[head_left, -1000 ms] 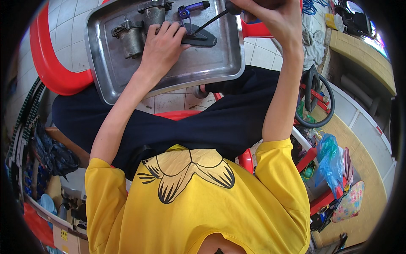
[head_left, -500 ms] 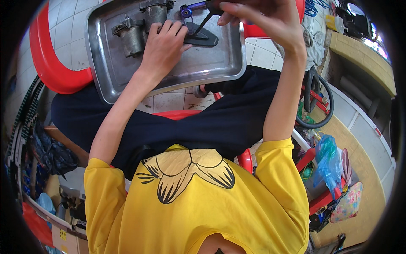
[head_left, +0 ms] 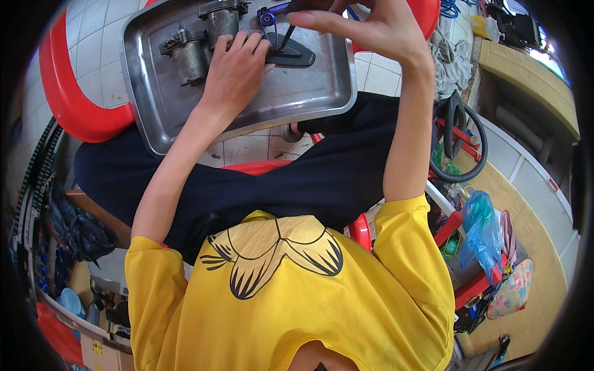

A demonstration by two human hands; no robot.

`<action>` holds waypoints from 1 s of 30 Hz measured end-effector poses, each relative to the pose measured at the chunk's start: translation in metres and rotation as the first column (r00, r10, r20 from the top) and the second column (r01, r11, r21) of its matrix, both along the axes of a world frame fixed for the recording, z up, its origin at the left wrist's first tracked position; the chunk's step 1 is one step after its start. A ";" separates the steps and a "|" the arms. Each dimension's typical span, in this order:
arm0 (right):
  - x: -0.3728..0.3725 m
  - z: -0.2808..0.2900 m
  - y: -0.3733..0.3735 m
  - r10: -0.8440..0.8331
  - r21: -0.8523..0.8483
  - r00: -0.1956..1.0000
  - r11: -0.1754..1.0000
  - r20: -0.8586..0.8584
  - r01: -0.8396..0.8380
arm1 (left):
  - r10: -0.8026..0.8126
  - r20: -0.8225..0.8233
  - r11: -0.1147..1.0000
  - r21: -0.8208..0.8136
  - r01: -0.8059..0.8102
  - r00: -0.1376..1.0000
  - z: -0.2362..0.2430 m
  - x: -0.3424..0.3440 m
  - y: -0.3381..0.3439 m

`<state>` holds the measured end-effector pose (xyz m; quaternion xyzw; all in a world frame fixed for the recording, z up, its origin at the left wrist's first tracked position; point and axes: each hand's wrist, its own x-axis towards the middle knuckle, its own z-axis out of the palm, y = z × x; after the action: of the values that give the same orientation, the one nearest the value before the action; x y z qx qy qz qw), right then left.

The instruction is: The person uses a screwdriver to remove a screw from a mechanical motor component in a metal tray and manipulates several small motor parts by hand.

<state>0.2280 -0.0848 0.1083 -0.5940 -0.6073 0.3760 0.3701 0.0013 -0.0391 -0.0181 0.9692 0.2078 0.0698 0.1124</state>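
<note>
My left hand (head_left: 237,68) is closed, with its fingers curled over the left end of a flat, dark, pointed-oval piece (head_left: 300,57). That piece lies in a metal tray (head_left: 247,122) and has a blue-purple metal arm (head_left: 268,18) by its far side. From above, my right hand (head_left: 377,28) is at the top edge of the view, its thumb stretched left along a black-handled tool with a thin dark shaft (head_left: 289,36). The shaft slants down to the dark piece; its tip is hard to make out. Part of the right hand's fingers is cut off by the frame.
Two worn grey metal cylinders with flanged tops, one nearer (head_left: 187,59) and one farther (head_left: 221,20), sit left in the tray. A red plastic chair (head_left: 80,111) stands at the left. On the right are a black hose loop (head_left: 479,164) and a blue plastic bag (head_left: 481,226).
My right hand has shifted left and slightly up, and the tool's shaft stands more upright. The left hand keeps its hold. The whole view has shifted a little.
</note>
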 end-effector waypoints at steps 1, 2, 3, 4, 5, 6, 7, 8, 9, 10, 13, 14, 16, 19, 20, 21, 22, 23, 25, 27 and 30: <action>0.002 -0.003 -0.001 -0.015 -0.020 0.998 1.000 -0.064 0.014 | -0.004 -0.053 0.999 -0.033 0.003 0.999 0.004 0.002 0.000; 0.003 -0.005 -0.002 -0.025 -0.030 0.997 0.999 -0.071 0.023 | -0.011 -0.106 0.998 -0.066 0.004 0.994 0.006 0.003 0.001; 0.002 -0.005 -0.002 -0.036 -0.039 0.996 0.999 -0.079 0.032 | -0.010 -0.104 0.998 -0.063 0.004 0.994 0.005 0.003 0.000; -0.001 -0.003 0.000 -0.038 -0.036 0.999 0.999 -0.033 0.037 | -0.008 -0.104 0.998 -0.060 0.001 0.995 0.004 0.002 0.000; -0.005 0.001 0.003 -0.033 -0.021 0.999 0.999 0.025 0.033 | -0.005 -0.104 0.998 -0.057 -0.001 0.995 0.003 0.002 0.000; -0.008 0.005 0.006 -0.028 -0.006 0.996 1.000 0.084 0.029 | 0.002 -0.034 1.000 -0.016 -0.003 0.999 -0.001 0.001 0.000; -0.013 0.011 0.010 -0.017 0.021 0.988 1.000 0.155 0.014 | 0.007 0.037 1.000 0.026 -0.008 0.999 -0.005 0.000 0.000; -0.014 0.011 0.011 -0.016 0.058 0.980 0.998 0.196 0.005 | 0.009 0.106 0.998 0.066 -0.016 0.994 -0.008 -0.001 0.000; -0.016 0.012 0.011 -0.017 0.094 0.971 0.996 0.237 -0.005 | 0.010 0.109 0.997 0.069 -0.018 0.994 -0.010 -0.002 -0.001; -0.016 0.008 0.008 -0.028 0.142 0.968 0.990 0.248 -0.008 | 0.012 0.113 0.997 0.072 -0.020 0.994 -0.009 -0.003 -0.001; -0.008 0.000 0.007 0.061 0.081 0.997 0.995 0.035 -0.064 | 0.000 0.027 1.000 0.011 0.000 1.000 -0.003 -0.002 0.000; -0.004 0.000 0.005 0.097 0.030 0.992 0.995 -0.077 -0.094 | -0.014 -0.015 1.000 -0.022 0.014 1.000 0.000 0.000 0.001; 0.000 -0.001 -0.003 0.057 -0.100 0.948 0.991 -0.313 -0.093 | -0.018 -0.035 0.999 -0.036 0.017 0.999 0.002 0.001 0.002; 0.002 -0.003 0.000 0.063 -0.035 0.976 0.997 -0.208 -0.072 | -0.015 -0.049 0.999 -0.031 0.013 0.999 0.003 0.000 0.001; 0.003 -0.002 0.003 0.068 0.009 0.993 0.998 -0.097 -0.068 | -0.017 -0.048 1.000 -0.027 0.016 0.999 0.003 0.001 0.001; 0.005 -0.005 0.004 0.094 0.090 0.994 0.991 0.051 -0.098 | -0.020 -0.031 1.000 -0.020 0.019 0.999 0.002 0.001 0.000; 0.003 -0.005 0.006 0.090 0.126 0.985 0.986 0.145 -0.109 | -0.012 -0.020 1.000 -0.013 0.012 1.000 0.000 -0.001 0.000; 0.000 -0.005 0.009 0.078 0.161 0.968 0.980 0.238 -0.118 | -0.006 -0.008 1.000 -0.006 0.006 1.000 -0.002 -0.003 0.000; -0.008 -0.004 0.008 0.028 0.178 0.965 0.981 0.261 -0.076 | -0.006 0.015 1.000 0.008 0.006 1.000 -0.004 -0.005 0.001; -0.009 -0.010 0.010 0.043 0.243 0.987 0.967 0.153 -0.080 | -0.014 0.017 1.000 -0.004 0.014 1.000 -0.003 -0.003 0.000; -0.007 -0.008 0.006 0.057 0.081 0.974 0.996 -0.221 -0.040 | -0.022 -0.026 0.999 -0.045 0.020 0.999 0.003 -0.001 0.002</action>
<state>0.2215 -0.0787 0.1007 -0.5188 -0.5899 0.4258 0.4489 0.0000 -0.0376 -0.0149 0.9694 0.2006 0.0509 0.1322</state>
